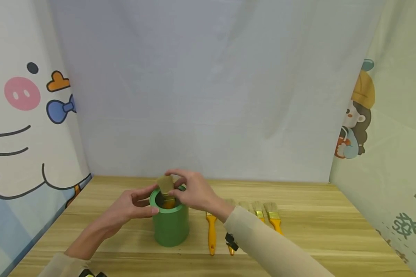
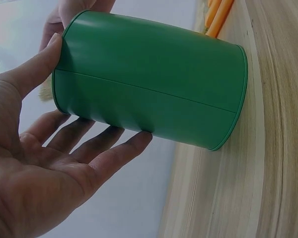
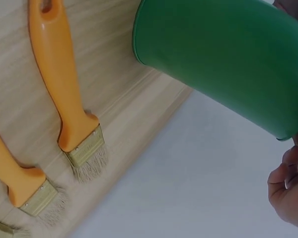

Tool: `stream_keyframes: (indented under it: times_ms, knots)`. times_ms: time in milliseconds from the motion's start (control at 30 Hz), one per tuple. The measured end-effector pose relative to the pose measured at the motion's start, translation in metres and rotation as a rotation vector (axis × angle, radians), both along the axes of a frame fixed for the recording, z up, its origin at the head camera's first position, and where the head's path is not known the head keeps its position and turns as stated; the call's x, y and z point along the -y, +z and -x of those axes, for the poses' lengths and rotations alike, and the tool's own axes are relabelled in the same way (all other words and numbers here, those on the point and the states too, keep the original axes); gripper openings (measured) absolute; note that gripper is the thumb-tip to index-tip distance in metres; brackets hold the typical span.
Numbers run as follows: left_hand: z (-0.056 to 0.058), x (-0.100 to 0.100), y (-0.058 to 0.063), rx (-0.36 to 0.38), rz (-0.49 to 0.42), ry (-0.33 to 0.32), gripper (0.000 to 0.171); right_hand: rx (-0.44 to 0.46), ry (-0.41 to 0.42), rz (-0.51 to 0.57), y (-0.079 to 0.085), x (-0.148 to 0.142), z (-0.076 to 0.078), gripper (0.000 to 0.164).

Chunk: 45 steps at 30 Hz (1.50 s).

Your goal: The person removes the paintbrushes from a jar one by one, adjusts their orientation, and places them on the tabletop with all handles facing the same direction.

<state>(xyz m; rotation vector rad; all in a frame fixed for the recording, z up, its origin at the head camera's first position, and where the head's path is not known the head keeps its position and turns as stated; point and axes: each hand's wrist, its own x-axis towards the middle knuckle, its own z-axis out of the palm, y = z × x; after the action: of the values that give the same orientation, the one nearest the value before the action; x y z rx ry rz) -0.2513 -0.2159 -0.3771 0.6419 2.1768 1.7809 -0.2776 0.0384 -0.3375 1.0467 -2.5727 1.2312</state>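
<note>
A green can (image 1: 171, 229) stands upright on the wooden table. My left hand (image 1: 133, 204) holds it from the left, with the thumb near the rim and the fingertips along the side, as the left wrist view of the can (image 2: 149, 84) shows. Over the opening, my right hand (image 1: 195, 190) pinches a paintbrush (image 1: 165, 184) whose bristles point up and whose orange handle goes down inside the can. The lower handle is hidden by the can wall. In the right wrist view, part of my right hand (image 3: 293, 186) shows beside the can's top end.
Several orange-handled paintbrushes lie in a row right of the can, among them the nearest brush (image 1: 211, 232) and the far-right brush (image 1: 273, 215). My right forearm partly covers the row. A pale cloth (image 1: 208, 96) hangs behind the table (image 1: 315, 227), with printed cloths at both sides.
</note>
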Motion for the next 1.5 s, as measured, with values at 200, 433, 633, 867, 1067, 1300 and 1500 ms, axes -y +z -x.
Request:
stream_keyframes:
  times_ms: [200,433,633,867,1067,1300,1500]
  knots:
    - [0.0,0.0,0.001,-0.013,0.018,0.001,0.08,-0.006,0.002,0.056,0.011,-0.005,0.0,0.048]
    - [0.0,0.0,0.002,-0.008,0.027,0.01,0.08,-0.014,-0.015,0.082,0.026,-0.01,0.002,0.051]
    - [0.0,0.0,0.001,-0.016,0.033,0.012,0.08,-0.011,0.018,0.128,0.04,-0.017,0.004,0.053]
    - [0.0,0.001,0.0,-0.02,0.019,0.009,0.079,-0.01,0.047,0.197,0.061,-0.027,0.005,0.055]
    - [0.0,0.001,0.0,-0.018,0.015,0.017,0.08,-0.059,0.076,0.269,0.085,-0.036,0.005,0.054]
    - [0.001,0.001,-0.001,-0.021,0.007,0.02,0.081,-0.111,0.075,0.291,0.104,-0.048,0.003,0.054]
    - [0.001,0.001,-0.002,-0.029,-0.001,0.016,0.081,-0.096,0.057,0.291,0.106,-0.062,-0.001,0.054]
